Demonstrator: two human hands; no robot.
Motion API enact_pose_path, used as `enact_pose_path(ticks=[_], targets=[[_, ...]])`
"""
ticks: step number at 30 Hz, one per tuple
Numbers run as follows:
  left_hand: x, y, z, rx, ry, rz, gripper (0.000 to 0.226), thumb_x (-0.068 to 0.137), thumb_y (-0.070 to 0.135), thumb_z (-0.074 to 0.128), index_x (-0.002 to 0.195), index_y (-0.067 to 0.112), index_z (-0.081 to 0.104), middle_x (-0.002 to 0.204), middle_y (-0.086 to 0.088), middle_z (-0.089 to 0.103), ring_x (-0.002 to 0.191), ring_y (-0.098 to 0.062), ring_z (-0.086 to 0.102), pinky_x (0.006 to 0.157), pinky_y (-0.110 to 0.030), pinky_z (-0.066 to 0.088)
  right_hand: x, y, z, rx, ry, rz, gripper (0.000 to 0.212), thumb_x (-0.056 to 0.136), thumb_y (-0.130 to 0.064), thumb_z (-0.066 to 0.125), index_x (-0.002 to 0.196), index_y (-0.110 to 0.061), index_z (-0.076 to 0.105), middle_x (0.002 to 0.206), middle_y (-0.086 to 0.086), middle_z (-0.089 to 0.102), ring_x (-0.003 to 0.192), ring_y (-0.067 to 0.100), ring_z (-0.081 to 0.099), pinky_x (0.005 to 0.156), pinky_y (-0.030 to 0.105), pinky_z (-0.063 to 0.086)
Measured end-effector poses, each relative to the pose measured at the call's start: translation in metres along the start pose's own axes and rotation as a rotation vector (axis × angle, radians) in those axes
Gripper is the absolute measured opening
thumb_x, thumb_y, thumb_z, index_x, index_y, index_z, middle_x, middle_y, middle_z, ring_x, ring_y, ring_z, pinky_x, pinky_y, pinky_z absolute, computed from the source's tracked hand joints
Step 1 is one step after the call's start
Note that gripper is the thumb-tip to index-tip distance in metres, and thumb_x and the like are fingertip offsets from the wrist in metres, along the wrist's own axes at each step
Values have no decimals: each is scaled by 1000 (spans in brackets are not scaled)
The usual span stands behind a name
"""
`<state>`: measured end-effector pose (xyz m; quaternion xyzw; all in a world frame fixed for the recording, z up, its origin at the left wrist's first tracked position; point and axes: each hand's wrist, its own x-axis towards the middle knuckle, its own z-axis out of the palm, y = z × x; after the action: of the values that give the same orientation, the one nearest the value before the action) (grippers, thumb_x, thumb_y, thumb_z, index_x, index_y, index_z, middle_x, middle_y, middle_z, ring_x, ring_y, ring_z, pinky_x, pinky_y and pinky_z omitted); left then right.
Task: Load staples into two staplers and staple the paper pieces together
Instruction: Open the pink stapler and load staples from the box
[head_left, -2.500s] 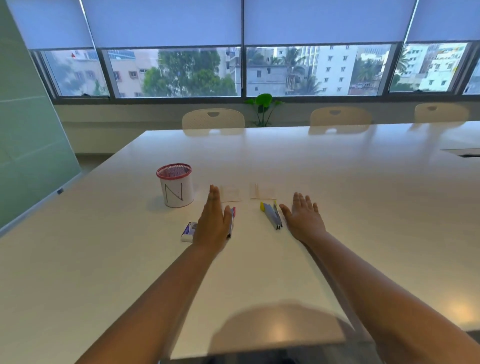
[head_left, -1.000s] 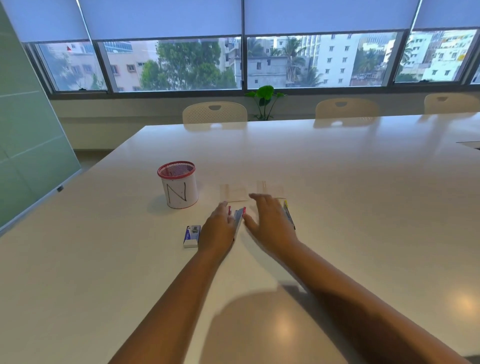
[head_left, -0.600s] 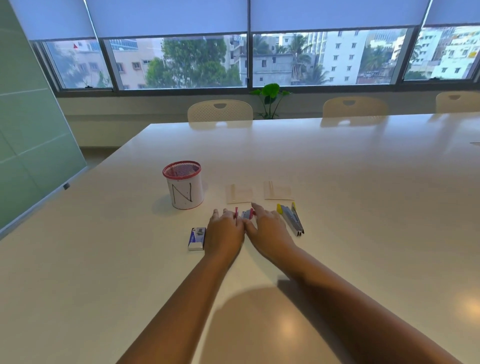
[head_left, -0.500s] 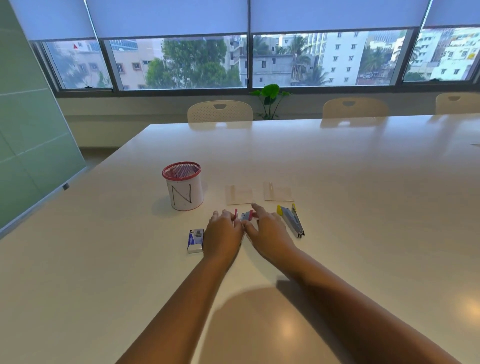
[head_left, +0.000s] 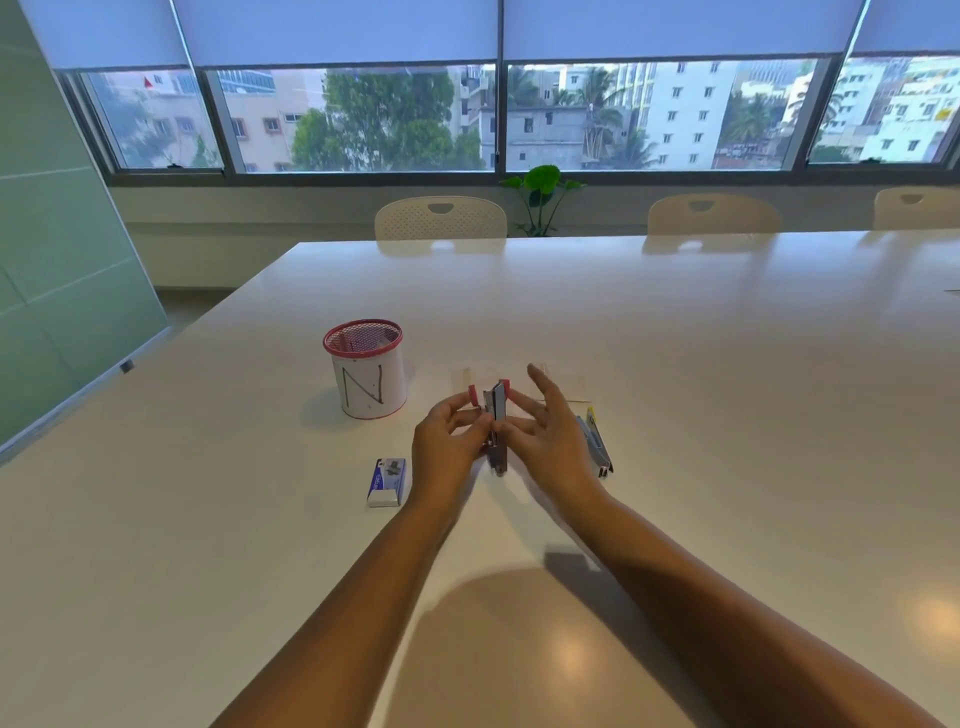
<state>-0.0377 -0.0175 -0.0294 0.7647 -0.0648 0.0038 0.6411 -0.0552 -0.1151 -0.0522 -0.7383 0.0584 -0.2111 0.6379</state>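
Red stapler (head_left: 496, 423): held up between both hands, just above the table (head_left: 675, 364) — ready to be opened, I think.
Left hand (head_left: 447, 441): fingers curled round it, holding it steady.
Right hand (head_left: 545, 431): thumb and one finger pinch it; the others spread.
Staple box (head_left: 385, 481): close by the left hand — easy to reach.
Yellow stapler (head_left: 595, 441): lying by the right hand, waiting.
Paper pieces (head_left: 563, 387): flat behind the hands.

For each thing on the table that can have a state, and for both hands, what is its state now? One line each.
red stapler: lifted, held between both hands, seems opened.
left hand: grips the red stapler.
right hand: thumb and a finger on the stapler, other fingers spread.
yellow stapler: lying on the table, untouched.
staple box: lying flat; open or closed cannot be told.
paper pieces: flat on the table, partly hidden.
red mesh cup: upright.
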Motion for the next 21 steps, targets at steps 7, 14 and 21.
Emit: enact_pose_path(ticks=[7,14,21], targets=[[1,2,0,48,17,41,33,87,15,57,117,4,55,122,-13,60,99,-17,52,95,-31,42,-4,-7,2,-43,18,-51,71,83,-8,66,141,-26,30,114,4,67,92,9,66,87,26,50],[-1,2,-3,173,17,88,34,86,17,57,117,4,52,121,-14,60,107,-29,58,87,-25,43,-9,-14,0,-182,-29,-126,64,83,-16,65,137,-28,34,116,4,66,95,10,62,90,34,51],[0,1,-1,233,-4,105,35,85,19,58,116,2,52,121,-16,60,109,-33,58,94,-33,44,-12,-13,1,-292,-77,-197,67,86,-16,61,141,-34,26,123,5,61,101,12,61,87,29,51]])
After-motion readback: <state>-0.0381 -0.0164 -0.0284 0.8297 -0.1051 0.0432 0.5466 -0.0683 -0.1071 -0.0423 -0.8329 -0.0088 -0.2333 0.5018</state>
